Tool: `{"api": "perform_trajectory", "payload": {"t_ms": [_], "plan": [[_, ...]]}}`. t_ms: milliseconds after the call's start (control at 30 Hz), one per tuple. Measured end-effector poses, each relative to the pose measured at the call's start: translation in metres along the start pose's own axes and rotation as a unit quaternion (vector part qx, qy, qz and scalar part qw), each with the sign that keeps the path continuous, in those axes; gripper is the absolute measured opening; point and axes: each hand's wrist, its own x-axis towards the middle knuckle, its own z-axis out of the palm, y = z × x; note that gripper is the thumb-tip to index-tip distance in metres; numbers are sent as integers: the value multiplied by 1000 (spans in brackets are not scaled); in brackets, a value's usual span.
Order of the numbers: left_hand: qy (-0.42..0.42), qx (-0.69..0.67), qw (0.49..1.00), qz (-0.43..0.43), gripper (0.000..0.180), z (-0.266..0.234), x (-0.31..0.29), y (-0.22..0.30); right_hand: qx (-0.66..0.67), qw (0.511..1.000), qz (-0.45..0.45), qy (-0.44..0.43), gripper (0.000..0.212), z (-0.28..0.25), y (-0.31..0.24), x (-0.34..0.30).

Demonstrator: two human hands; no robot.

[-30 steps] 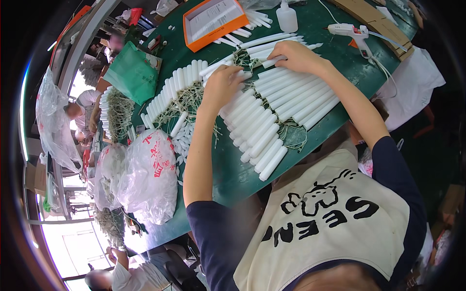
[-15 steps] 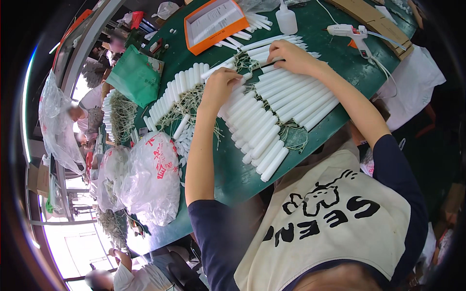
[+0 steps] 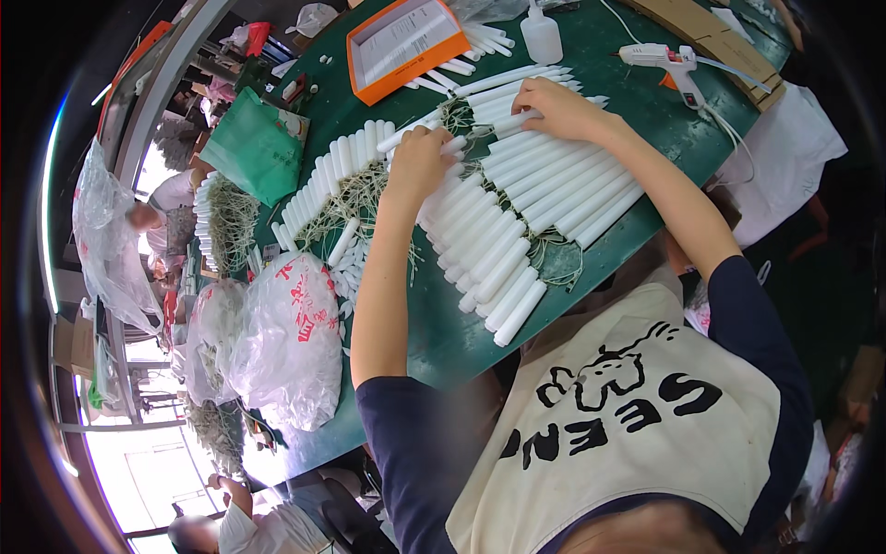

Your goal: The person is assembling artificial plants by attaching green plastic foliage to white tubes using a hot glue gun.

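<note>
Rows of white candle-shaped tubes (image 3: pixel 554 189) with pointed ends lie side by side on the green table. Thin wires (image 3: pixel 498 196) join them to a nearer row of blunt white tubes (image 3: pixel 475 231). At the far end of these rows, my right hand (image 3: pixel 554 109) has its fingers closed on a white pointed tube (image 3: pixel 513 122). My left hand (image 3: pixel 420 164) pinches the end of a short white tube (image 3: pixel 453 145) facing it, its fingertips partly hidden. Between both hands run wires (image 3: pixel 459 115).
An orange box (image 3: pixel 406 81), a white squeeze bottle (image 3: pixel 542 39) and a glue gun (image 3: pixel 664 60) stand beyond my hands. Leftward lie more wired tubes (image 3: pixel 341 157), a green bag (image 3: pixel 256 145) and a clear plastic bag (image 3: pixel 286 342). People (image 3: pixel 268 531) sit at the left.
A white tube now shows under my right fingers, where a dark narrow strip was visible before. My left hand has shifted slightly, and the short tube's end shows more plainly beside it.
</note>
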Motion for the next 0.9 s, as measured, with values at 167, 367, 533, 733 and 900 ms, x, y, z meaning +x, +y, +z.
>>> {"api": "perform_trajectory", "payload": {"t_ms": [167,367,533,733,900], "plan": [[45,-48,997,-34,26,1,-6,7,27,999,23,3,24,-7,-3,-3],[110,-103,989,-3,25,-7,-8,5,39,999,23,-1,28,-16,-8,-2],[112,-134,984,28,21,-7,-12,6,59,998,28,-13,28,-13,-6,-2],[122,-108,987,13,17,5,-10,-8,84,996,-12,-3,27,-16,-11,-3],[100,-86,991,11,14,16,-11,-12,133,990,-45,1,26,-15,-11,-1]]}}
